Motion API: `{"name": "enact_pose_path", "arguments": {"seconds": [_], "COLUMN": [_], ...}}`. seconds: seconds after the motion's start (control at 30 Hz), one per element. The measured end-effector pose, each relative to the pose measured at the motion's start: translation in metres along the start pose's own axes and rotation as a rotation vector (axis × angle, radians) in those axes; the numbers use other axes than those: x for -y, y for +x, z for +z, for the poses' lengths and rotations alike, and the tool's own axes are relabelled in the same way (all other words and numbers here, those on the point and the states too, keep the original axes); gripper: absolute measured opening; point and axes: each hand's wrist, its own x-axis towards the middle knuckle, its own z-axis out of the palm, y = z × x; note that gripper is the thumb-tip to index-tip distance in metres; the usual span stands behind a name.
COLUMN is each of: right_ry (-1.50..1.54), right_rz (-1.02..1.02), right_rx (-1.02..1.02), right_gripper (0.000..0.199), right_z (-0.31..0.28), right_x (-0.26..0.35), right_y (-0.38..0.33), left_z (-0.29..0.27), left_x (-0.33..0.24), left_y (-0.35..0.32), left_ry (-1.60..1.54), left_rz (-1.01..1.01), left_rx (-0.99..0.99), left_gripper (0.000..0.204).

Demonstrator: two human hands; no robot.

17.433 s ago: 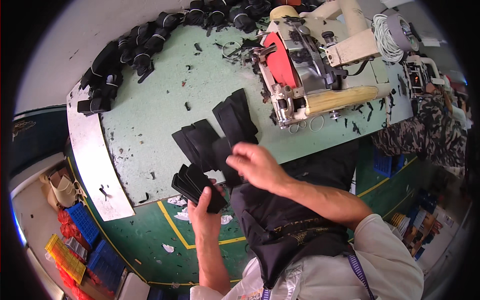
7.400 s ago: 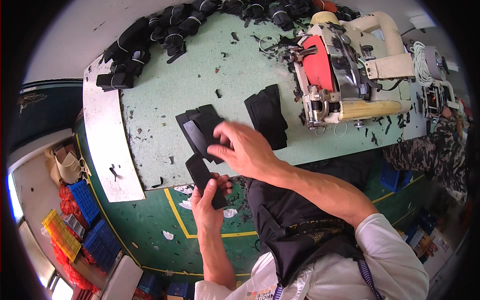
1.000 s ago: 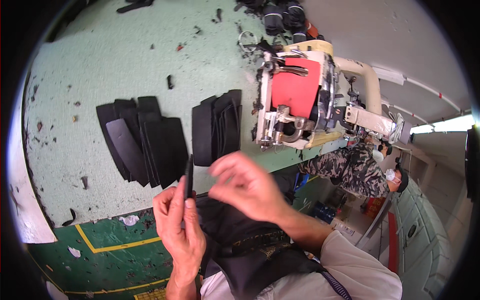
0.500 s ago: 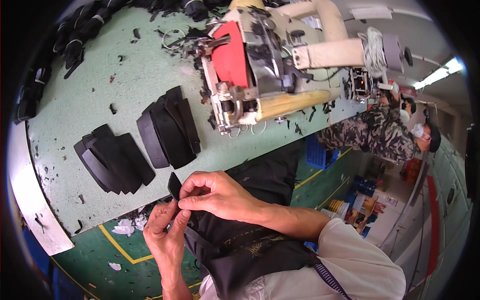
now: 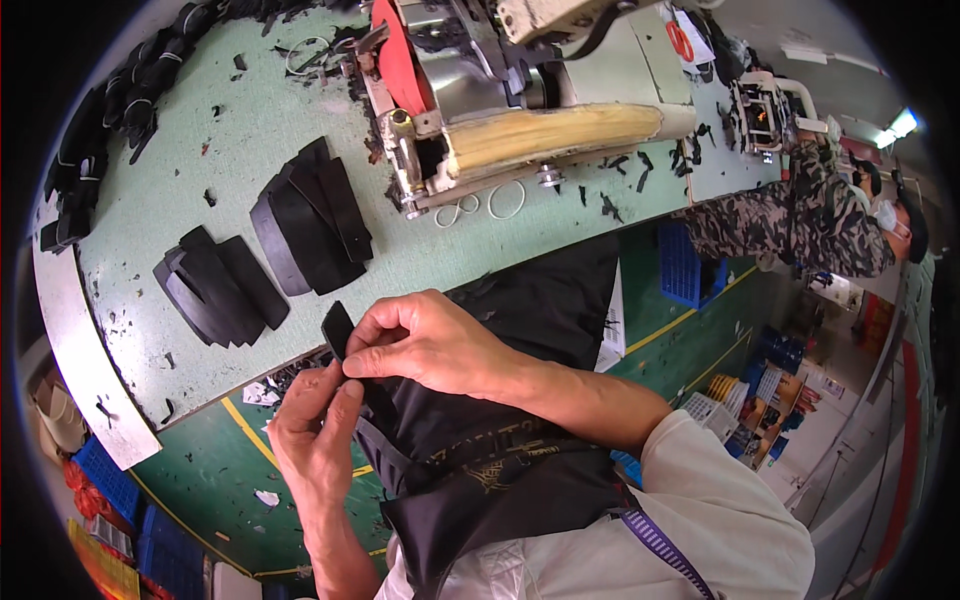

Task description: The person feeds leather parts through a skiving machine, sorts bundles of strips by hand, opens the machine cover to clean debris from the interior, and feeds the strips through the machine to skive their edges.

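The person's left hand (image 5: 310, 410) pinches the lower part of a flat black strip-shaped piece (image 5: 337, 328) between thumb and fingers. The right hand (image 5: 425, 345) pinches the same piece higher up, thumb against bent fingers, so the two hands nearly meet. The piece tilts just beyond the near edge of the pale green bench (image 5: 150, 190); whether it has one layer or several cannot be told.

On the bench, near the hands, lie two fanned stacks of black strips, a left stack (image 5: 220, 285) and a right stack (image 5: 312, 220), a little apart. Black bundles tied with pale bands (image 5: 135, 90) line the far left side, and a cream metal machine with a wooden bar (image 5: 560, 135) stands to the right.

Below the bench at right is a blue perforated plastic crate (image 5: 680, 262), its contents too dark to tell. Farther right, a white slatted crate (image 5: 708, 415) sits near yellow and white round things (image 5: 728, 390); whether these lie inside it is unclear. At lower left, two blue plastic crates (image 5: 108, 472) stand near a red bag (image 5: 80, 490) and a yellow plastic crate (image 5: 112, 570); their contents cannot be made out.
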Motion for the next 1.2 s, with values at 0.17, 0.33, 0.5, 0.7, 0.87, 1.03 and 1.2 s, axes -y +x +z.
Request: {"name": "enact_pose_path", "arguments": {"seconds": [0.17,0.33,0.5,0.7,0.87,1.03,1.2], "right_ry": [-0.020,-0.254,-0.459,-0.249,-0.043,-0.176,-0.220], "right_rz": [-0.026,-0.265,-0.454,-0.395,-0.241,-0.326,-0.344], "right_rx": [0.002,-0.115,-0.260,-0.331,-0.408,-0.339,-0.278], "right_gripper": [0.020,0.019,0.017,0.012,0.018,0.012,0.013], "right_z": [-0.002,0.001,0.021,0.022,-0.003,0.016,0.043], "right_x": [0.001,-0.002,-0.013,-0.013,-0.015,-0.003,0.000], "right_y": [-0.004,-0.012,-0.008,0.007,0.036,0.064,0.093], "left_z": [0.000,0.004,0.020,-0.004,-0.048,-0.067,-0.072], "left_x": [-0.004,-0.002,-0.003,0.028,0.050,0.050,0.057], "left_y": [0.000,0.001,0.002,0.012,0.035,0.033,0.023], "left_ry": [-0.100,-0.150,0.397,-0.100,-0.256,-0.404,-0.460], "left_rz": [-0.105,-0.063,0.249,0.073,0.119,0.038,0.034], "left_rx": [0.007,0.031,-0.138,-0.342,-0.485,-0.522,-0.476], "left_gripper": [0.023,0.020,0.017,0.010,0.015,0.019,0.020]}}
